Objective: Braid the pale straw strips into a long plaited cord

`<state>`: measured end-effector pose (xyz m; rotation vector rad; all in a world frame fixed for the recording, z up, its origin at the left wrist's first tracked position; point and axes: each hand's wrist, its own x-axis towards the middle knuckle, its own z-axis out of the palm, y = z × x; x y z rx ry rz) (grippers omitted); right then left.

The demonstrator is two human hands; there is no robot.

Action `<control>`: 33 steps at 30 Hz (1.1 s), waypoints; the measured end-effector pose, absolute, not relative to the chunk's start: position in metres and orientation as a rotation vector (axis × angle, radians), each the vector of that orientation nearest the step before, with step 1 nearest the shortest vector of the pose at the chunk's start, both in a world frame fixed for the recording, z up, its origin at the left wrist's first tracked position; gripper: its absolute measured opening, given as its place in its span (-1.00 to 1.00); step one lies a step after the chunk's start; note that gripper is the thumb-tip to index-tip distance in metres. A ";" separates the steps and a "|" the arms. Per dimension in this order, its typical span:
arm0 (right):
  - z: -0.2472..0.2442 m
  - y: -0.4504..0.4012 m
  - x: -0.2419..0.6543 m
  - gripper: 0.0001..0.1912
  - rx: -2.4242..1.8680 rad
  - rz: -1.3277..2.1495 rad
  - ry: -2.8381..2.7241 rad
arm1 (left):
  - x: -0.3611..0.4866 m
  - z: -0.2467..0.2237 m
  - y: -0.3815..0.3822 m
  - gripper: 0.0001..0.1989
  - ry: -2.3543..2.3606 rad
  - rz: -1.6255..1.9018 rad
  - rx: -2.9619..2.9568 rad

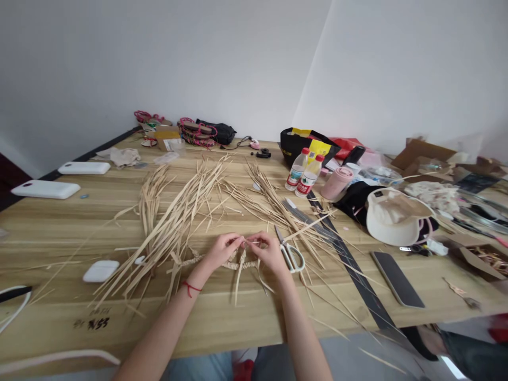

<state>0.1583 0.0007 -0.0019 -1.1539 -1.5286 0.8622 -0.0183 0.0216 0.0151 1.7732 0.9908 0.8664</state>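
My left hand (pixel 222 251) and my right hand (pixel 269 253) meet above the table, thumbs and fingertips pinched close together. A thin pale straw strand seems to run between them, though the fingers hide most of it. Just below hangs or lies a braided straw band (pixel 190 261), partly covered by my hands, with loose straw ends pointing toward me. White-handled scissors (pixel 292 258) lie right beside my right hand, blades pointing away. Beyond my left hand spreads a big bundle of dry straw strips (pixel 186 203); another straw bundle (pixel 273 198) fans out behind my right hand.
A white earbud case (pixel 100 271) sits left. Two water bottles (pixel 309 177), a pink cup (pixel 337 182) and a black bag (pixel 291 143) stand at the back right. Nearer are a cream cap (pixel 392 217), a phone (pixel 397 279) and a cardboard box (pixel 478 256).
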 end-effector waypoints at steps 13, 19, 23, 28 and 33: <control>-0.007 0.003 0.160 -0.84 -1.167 0.825 -1.526 | -0.018 0.015 0.024 -0.80 0.994 0.839 1.853; -0.002 0.001 0.160 -0.83 -1.173 0.816 -1.536 | -0.017 0.012 0.024 -0.82 1.036 0.865 1.888; -0.003 0.002 0.160 -0.83 -1.179 0.807 -1.539 | -0.016 0.011 0.024 -0.83 1.047 0.869 1.890; -0.001 0.000 0.159 -0.85 -1.178 0.798 -1.553 | -0.016 0.013 0.023 -0.83 1.046 0.876 1.907; -0.001 0.001 0.159 -0.85 -1.165 0.765 -1.560 | -0.016 0.010 0.024 -0.81 1.067 0.878 1.928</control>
